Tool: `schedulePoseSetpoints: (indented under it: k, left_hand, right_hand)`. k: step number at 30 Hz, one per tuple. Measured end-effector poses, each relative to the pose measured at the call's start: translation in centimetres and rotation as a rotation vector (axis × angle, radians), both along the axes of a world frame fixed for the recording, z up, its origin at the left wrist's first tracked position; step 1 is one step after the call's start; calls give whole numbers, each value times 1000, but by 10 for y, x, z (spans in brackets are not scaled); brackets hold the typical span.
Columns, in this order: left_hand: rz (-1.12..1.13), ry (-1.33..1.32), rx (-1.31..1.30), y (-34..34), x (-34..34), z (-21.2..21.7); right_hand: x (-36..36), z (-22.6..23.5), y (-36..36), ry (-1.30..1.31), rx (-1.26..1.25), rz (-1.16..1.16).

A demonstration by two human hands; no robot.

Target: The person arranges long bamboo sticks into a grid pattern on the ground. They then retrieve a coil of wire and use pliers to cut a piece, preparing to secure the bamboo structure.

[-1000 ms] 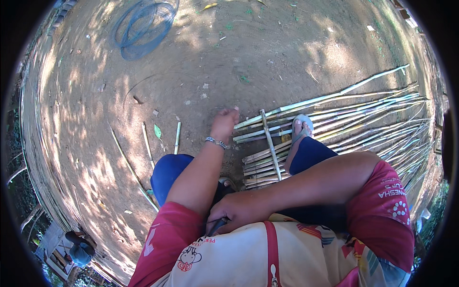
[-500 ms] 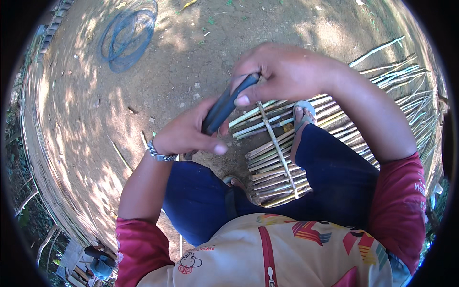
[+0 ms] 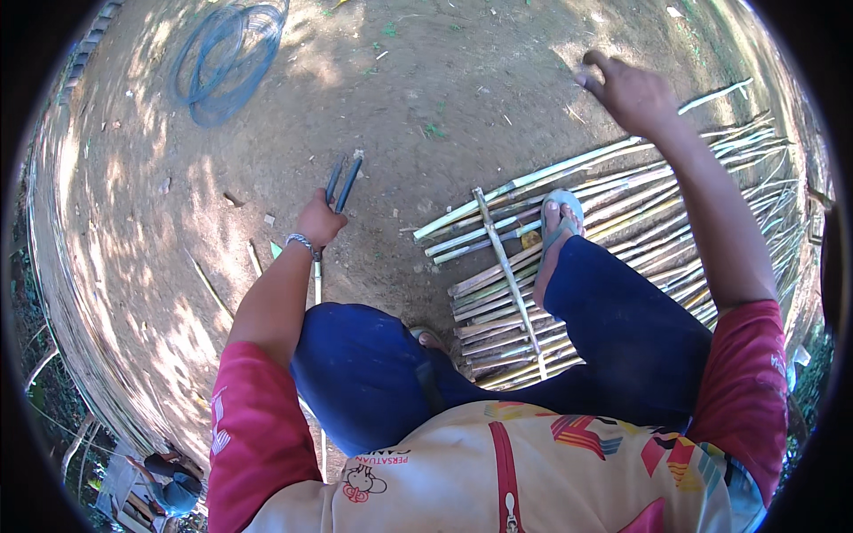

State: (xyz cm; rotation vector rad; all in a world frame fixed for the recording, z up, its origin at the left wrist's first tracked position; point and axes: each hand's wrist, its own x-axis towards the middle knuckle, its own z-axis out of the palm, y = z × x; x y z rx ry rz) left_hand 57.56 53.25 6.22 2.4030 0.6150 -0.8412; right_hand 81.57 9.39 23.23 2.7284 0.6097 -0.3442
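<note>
My left hand point(image 3: 322, 220) is closed around a pair of pliers point(image 3: 346, 186), low over the bare ground left of centre. Two dark handles stick up out of the fist, slightly spread; the jaw end is mostly hidden by the hand. Well away at the upper right, my right hand point(image 3: 633, 96) hovers past the far edge of a rack of sticks point(image 3: 515, 275). Its thumb and forefinger are bent and apart, and nothing shows between them. A crosspiece stick point(image 3: 506, 258) lies across the near ends of the rack's rows.
My sandalled foot point(image 3: 562, 213) rests on the sticks. A coil of thin blue-grey wire point(image 3: 227, 67) lies on the dirt at the far left. Loose sticks point(image 3: 209, 282) lie near my left arm. Another person point(image 3: 173, 489) is at the lower left edge.
My hands have parted. The right hand has let go of the pliers and swung far right; the left has lowered leftward, still holding them.
</note>
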Motion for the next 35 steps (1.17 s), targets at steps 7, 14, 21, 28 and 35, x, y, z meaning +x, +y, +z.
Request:
schedulePoseSetpoints:
  k: [7,14,21,28,35]
  left_hand:
    - [-337,-10,285,-24,14,-17]
    - [-620,-23,-207,-131,59,-37]
    - [-285,-228,-108,-202,43,-49]
    - [-291,-326,-105,-204,41,-48]
    - [-393,-263,-71,-203,49,-50]
  right_hand:
    - [-68,-179,-3,619,455,-42]
    - [-105,-234,30,658,585,26]
    - [-99,-237,36,684,484,-13]
    - [-96,-244,32,719,634,20]
    - [-98,-259,34,746,652,-2]
